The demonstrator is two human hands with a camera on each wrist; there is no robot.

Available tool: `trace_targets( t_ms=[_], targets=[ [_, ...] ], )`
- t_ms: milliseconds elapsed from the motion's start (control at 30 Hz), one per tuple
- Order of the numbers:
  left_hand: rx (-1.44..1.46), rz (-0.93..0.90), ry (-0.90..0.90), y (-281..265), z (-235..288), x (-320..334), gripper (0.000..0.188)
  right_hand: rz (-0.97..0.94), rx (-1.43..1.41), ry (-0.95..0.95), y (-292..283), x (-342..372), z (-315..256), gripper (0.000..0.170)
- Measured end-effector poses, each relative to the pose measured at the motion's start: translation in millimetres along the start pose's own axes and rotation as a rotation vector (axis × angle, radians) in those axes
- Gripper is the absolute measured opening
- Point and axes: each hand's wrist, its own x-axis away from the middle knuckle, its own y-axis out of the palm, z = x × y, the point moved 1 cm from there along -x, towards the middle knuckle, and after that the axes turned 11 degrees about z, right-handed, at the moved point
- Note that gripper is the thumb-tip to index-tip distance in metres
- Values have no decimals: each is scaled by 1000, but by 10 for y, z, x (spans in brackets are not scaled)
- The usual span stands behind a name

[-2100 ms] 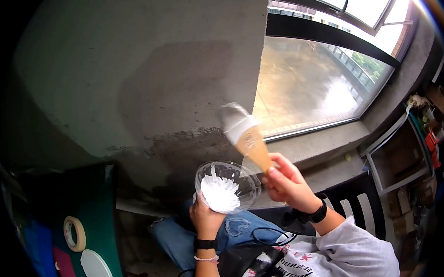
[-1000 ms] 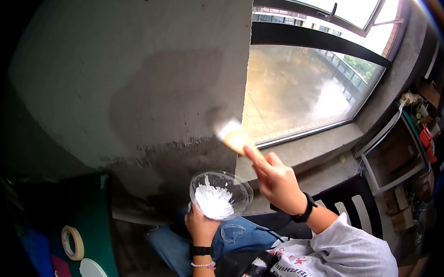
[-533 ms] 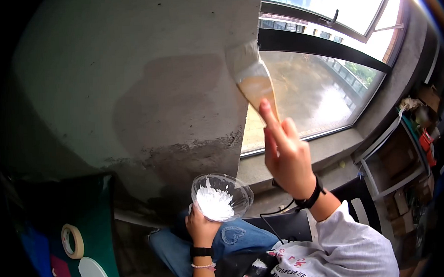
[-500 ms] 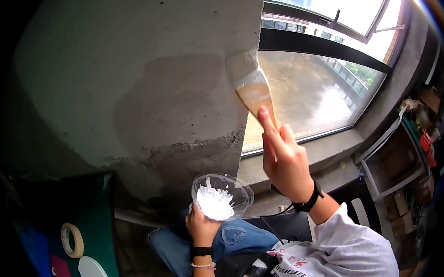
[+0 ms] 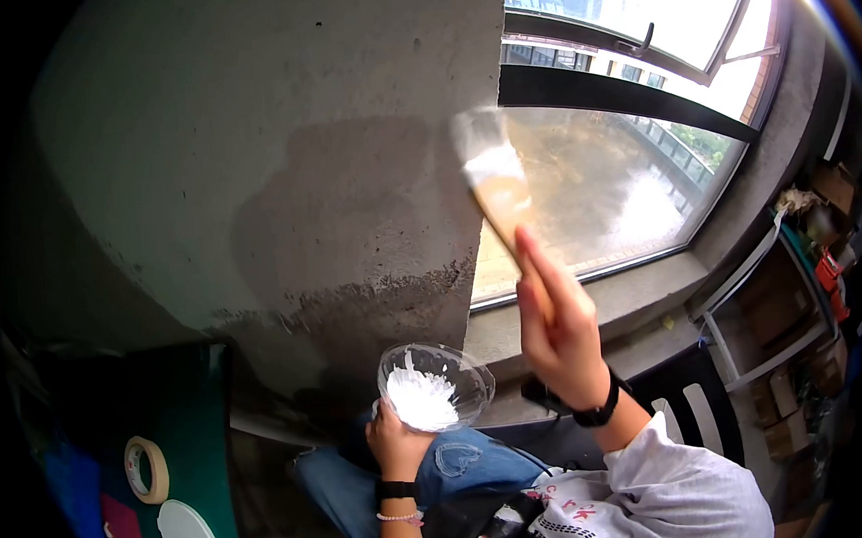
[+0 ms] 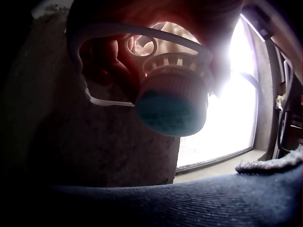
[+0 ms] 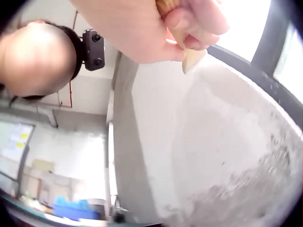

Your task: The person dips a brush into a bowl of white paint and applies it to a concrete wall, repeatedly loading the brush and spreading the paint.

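Observation:
My right hand (image 5: 561,329) grips the wooden handle of a putty knife (image 5: 501,191), index finger laid along it. The knife's pale blade, slightly blurred, lies over the grey wall's (image 5: 370,190) right edge beside the window. In the right wrist view, the handle (image 7: 191,60) shows under the curled fingers. Low in front of the legs, my left hand (image 5: 398,445) holds a clear cut-off plastic bottle (image 5: 471,387) with its wide open end up. White paste (image 5: 423,394) lies inside it. The left wrist view shows the bottle's blue-faced cap (image 6: 171,109) pointing down, beside a white loop handle (image 6: 85,61).
A large window (image 5: 629,183) and its sill (image 5: 586,301) are at the right. On the green table (image 5: 192,424) at left lie a roll of tape (image 5: 147,471) and a white oval lid (image 5: 189,534). A black slatted chair (image 5: 692,402) and a cluttered shelf (image 5: 790,349) stand at right.
The putty knife first swings down to the lower wall edge, then up along the edge beside the window. Since half a second ago it has dropped slightly. The left hand keeps holding the bottle.

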Motion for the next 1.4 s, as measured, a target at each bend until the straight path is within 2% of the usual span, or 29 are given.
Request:
trace_targets(
  t_ms=[67,133,200,300,333,400,467,533,600,633,667,733,800,900,933,1000,1067,1133,1200,1233,1267,1333,1400],
  targets=[
    [-8,4,0,-4,3,8,68,-9,50,-42,70,2,140,52],
    [-22,15,-2,-9,-4,-3,68,-53,224,12,176,163,191,53],
    [-19,15,-11,0,-7,4,69,-96,186,96,282,405,249,57],
    [-48,19,-17,11,-33,24,70,-135,46,161,483,662,159,56],
    [-50,17,-12,-4,-23,27,70,-244,-1,374,495,661,13,45],
    [-53,-10,-15,-35,7,27,72,-314,-122,436,577,726,-83,43],
    [-38,-3,8,-29,-39,46,72,-443,-262,444,640,767,-119,42],
    [-28,12,27,-27,-67,35,73,-603,-397,546,504,580,-232,43],
    [-38,24,21,-34,-74,43,73,-346,-425,362,392,538,-244,45],
    [-74,39,41,-54,-63,49,71,-265,-316,391,310,467,-271,42],
    [-76,38,31,-59,-65,51,71,-167,-193,288,285,425,-217,44],
    [-71,-6,-46,-64,-82,42,77,-130,-21,293,282,388,-62,46],
    [-64,7,-59,-71,-77,30,77,-160,32,246,383,499,68,47],
    [-55,55,-70,-73,-64,1,74,-297,-245,219,481,672,65,43],
    [-14,70,-75,-68,-81,4,73,-308,-250,223,417,674,50,43],
    [19,88,-91,-62,-112,-10,72,-731,-517,694,206,636,34,41],
    [36,174,-38,-43,-147,3,70,-739,-503,680,88,599,86,36],
    [114,174,-76,40,-262,74,73,-822,-362,625,-39,537,186,30],
    [-66,238,35,15,-288,86,72,-847,-225,351,-109,520,300,25],
    [-87,244,38,36,-321,107,71,-864,-43,214,-137,484,276,24],
    [-93,243,34,14,-345,115,71,-867,-49,216,-109,490,275,24],
    [-204,271,100,-9,-345,106,72,-877,119,-60,-91,497,277,25],
    [-164,273,108,-34,-336,88,74,-866,186,-111,0,560,292,24]
  ],
)
